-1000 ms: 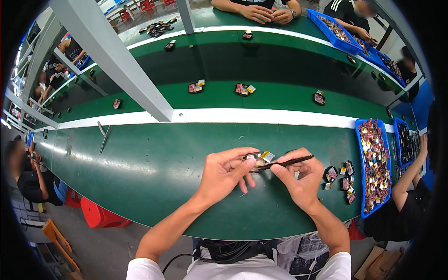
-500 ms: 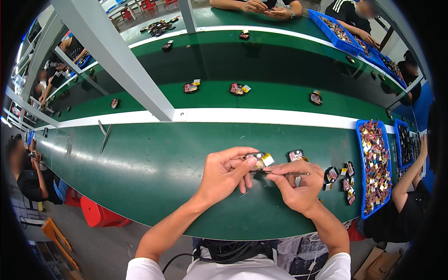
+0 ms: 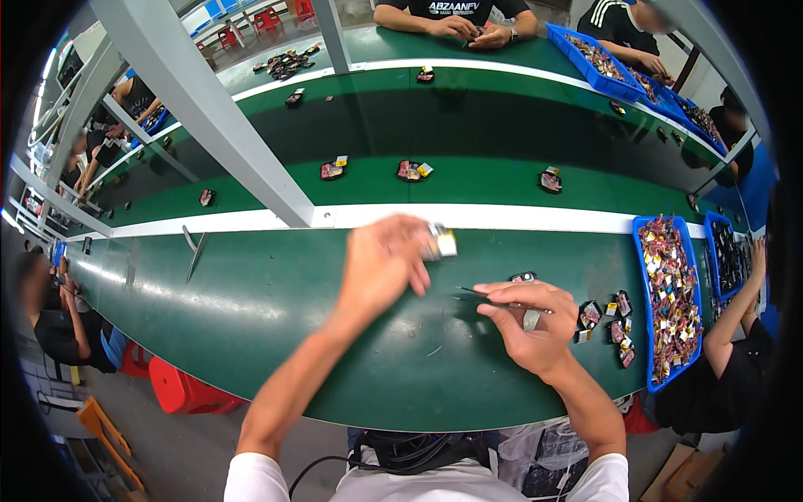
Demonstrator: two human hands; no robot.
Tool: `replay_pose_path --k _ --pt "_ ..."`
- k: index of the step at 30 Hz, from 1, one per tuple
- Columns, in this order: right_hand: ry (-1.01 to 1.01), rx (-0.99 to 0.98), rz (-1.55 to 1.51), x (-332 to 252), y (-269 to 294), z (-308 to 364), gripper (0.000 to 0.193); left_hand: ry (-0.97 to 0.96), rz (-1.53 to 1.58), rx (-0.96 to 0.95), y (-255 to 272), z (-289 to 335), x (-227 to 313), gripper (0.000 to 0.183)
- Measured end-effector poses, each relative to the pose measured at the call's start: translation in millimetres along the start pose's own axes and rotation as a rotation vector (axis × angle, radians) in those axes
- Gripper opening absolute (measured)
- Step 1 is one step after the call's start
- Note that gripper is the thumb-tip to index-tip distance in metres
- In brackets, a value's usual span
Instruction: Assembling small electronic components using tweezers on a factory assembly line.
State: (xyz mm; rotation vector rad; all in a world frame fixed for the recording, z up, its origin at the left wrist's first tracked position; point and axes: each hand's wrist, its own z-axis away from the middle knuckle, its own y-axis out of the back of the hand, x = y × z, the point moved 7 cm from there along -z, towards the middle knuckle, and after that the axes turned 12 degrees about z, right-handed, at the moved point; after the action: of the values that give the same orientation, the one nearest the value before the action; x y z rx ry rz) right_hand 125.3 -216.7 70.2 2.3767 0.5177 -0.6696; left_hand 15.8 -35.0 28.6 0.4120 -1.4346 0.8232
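My left hand [image 3: 381,259] is smeared by motion near the white rail, its fingers closed on a small electronic module [image 3: 442,241] with a white and yellow tab. In my right hand [image 3: 535,322], thin dark tweezers [image 3: 481,293] are pinched between thumb and fingers, tips toward the left. Just beyond the right hand lies another module [image 3: 524,277], partly hidden by the fingers. Several more modules [image 3: 590,315] in black casings lie on the green table to the right of that hand.
A blue tray [image 3: 642,276] heaped with small parts stands at the right. The white rail [image 3: 468,217] separates my table from a green belt carrying several modules [image 3: 412,171]. A grey post [image 3: 226,125] rises at left; another pair of tweezers [image 3: 194,251] lies near it. Co-workers sit around.
My left hand has carried the module away from the tweezers, up and left toward the rail. My right hand has stayed nearly in place. Modules on the belt appear shifted slightly left.
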Motion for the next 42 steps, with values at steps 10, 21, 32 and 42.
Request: replay_pose_path --k 10,21,32,42 --pt "-0.089 -0.003 -0.067 3 -1 1 0.019 -0.414 -0.918 0.449 81 -133 48 0.019" --pt "-0.126 -0.007 -0.139 7 0 3 0.018 -0.186 -0.988 0.361 73 -143 21 0.023" --pt "-0.315 -0.011 -0.253 14 2 3 0.015 -0.233 -0.465 0.132 30 -43 30 0.016" --pt "-0.427 -0.043 -0.282 22 -6 7 0.015 -0.337 -0.188 0.076 -14 46 -8 0.011"
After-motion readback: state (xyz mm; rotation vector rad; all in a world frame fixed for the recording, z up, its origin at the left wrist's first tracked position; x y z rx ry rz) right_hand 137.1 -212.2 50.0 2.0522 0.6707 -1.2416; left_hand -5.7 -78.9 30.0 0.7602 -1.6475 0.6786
